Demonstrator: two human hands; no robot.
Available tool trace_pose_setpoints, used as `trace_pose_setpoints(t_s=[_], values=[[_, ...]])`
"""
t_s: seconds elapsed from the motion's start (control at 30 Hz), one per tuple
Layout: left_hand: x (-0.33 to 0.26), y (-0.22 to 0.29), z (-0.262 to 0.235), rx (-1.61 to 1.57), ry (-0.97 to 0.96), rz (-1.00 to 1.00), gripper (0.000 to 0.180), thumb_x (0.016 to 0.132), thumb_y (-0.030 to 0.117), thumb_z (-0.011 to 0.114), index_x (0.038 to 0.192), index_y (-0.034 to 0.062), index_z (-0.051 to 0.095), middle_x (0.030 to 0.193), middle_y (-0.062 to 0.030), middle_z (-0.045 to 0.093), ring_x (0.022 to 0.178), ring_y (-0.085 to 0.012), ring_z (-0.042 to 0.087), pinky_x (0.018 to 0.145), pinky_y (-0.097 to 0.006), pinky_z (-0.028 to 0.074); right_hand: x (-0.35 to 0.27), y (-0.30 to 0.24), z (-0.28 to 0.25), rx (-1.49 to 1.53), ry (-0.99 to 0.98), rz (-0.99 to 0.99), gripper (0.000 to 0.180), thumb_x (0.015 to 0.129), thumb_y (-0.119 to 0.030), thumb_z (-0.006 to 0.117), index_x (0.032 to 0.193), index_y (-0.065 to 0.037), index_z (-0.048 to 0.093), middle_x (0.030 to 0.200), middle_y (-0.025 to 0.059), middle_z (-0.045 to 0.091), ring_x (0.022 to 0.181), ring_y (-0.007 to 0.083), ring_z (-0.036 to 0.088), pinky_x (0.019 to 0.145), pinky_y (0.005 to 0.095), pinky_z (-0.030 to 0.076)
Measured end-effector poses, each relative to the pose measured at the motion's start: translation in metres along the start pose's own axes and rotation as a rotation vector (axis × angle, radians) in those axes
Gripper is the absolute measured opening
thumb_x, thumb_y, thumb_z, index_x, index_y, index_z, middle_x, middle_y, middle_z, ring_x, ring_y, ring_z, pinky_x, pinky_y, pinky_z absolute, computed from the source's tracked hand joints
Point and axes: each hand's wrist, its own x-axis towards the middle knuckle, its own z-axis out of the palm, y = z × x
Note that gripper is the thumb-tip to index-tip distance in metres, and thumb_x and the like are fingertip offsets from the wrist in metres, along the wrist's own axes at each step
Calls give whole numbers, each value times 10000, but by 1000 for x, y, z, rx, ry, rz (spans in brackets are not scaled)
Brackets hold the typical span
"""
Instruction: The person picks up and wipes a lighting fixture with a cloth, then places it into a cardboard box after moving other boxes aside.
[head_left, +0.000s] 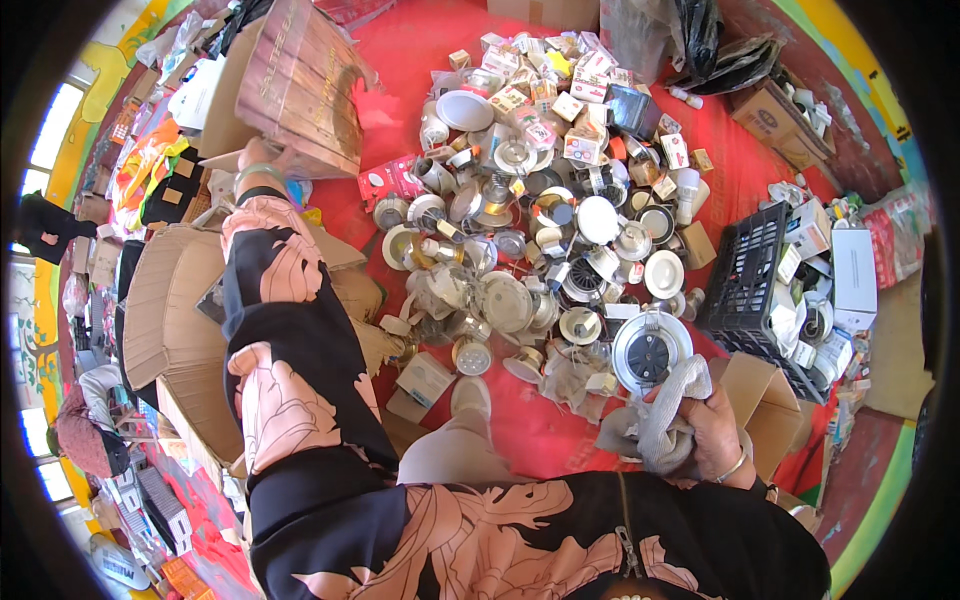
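Right hand [712,425], lower right of frame: clenched on a grey cloth [665,415], bunched up, loose end curling up toward a round lamp fitting [650,350] w/ dark centre & shiny metal rim, just above. Cloth looks to touch fitting's lower edge; can't tell for sure.

Left hand [262,152], upper left: fingers curled onto lower edge of a big brown cardboard box [305,85], tilted. Grip itself mostly hidden by the patterned sleeve, so grasping vs just resting: cannot tell.

Centre of frame: heap of round lamp fittings [520,250], white & chrome, mixed w/ small cartons [560,80] toward top, all on a red floor mat [520,430]. Right of heap: black plastic crate [745,280] w/ more boxed stuff beside. Left: flattened cardboard [170,300].

Handling, as a judgement: cloth soft, light, no slip risk, fine to grab anywhere, best wadded in palm as now. Fitting prob. light-ish thin metal, rim stiff but smooth & slippery; front plate may be glass/plastic, so fragile. Best taken by the outer rim, fingers spread, not by the centre. Big box: bulky, prob. light if empty, walls bend; hold at a bottom edge or corner.
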Motion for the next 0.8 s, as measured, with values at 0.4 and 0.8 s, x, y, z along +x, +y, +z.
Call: trace_pose_setpoints(t_s=[0.4,0.8], values=[[-28,-78,19,858,63,265,465,741,318,656,1082,19,554,1021,-161,596,974,-268,571,849,-339,457,-33,-8,-6,81,-59,25,159,832,-72,476,912,5,590,856,84,621,733,142,584,673,262,471],[-262,-64,16,-149,-517,-160,372,843,175,515,1136,-51,473,1108,-191,531,1035,-240,527,894,-351,441,-71,25,-33,232,-188,-257,189,836,-34,505,1005,15,571,888,71,631,774,150,620,699,268,500]])
